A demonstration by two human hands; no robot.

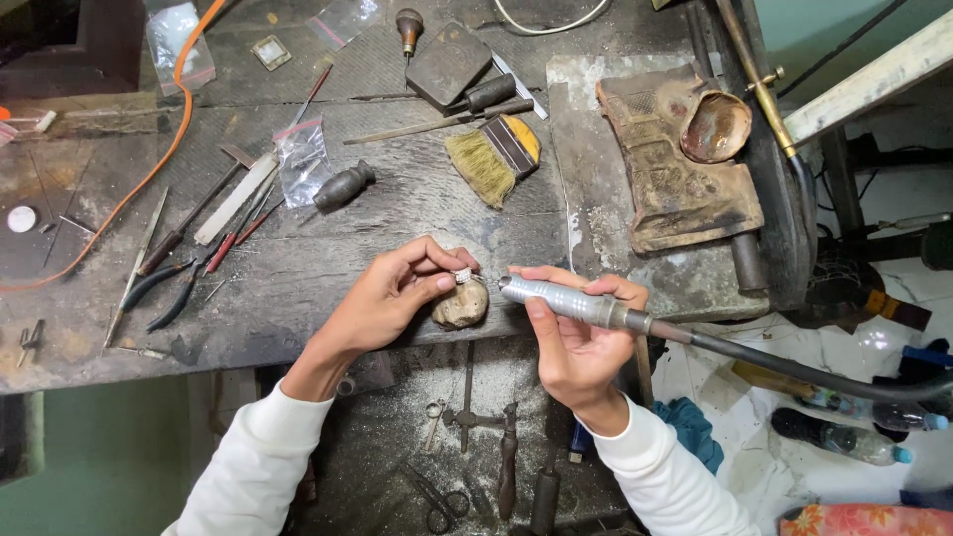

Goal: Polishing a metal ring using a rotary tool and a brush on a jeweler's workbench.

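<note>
My left hand [397,293] pinches a small silver ring [463,275] between thumb and fingers, resting it on a worn wooden bench peg [462,306] at the workbench's front edge. My right hand [581,342] grips a metal rotary handpiece [566,300] like a pen, its tip pointing left and almost touching the ring. A dark flexible shaft [794,369] runs from the handpiece off to the right. Both sleeves are white.
The dark workbench [298,268] carries a flat brush [496,154], pliers and files [189,258], small plastic bags [298,159], a dark handle [342,186], an orange cable [159,159] and a rusty block with a bowl [685,149]. Tools lie in the tray below [467,447]. Bottles lie on the floor at right [844,437].
</note>
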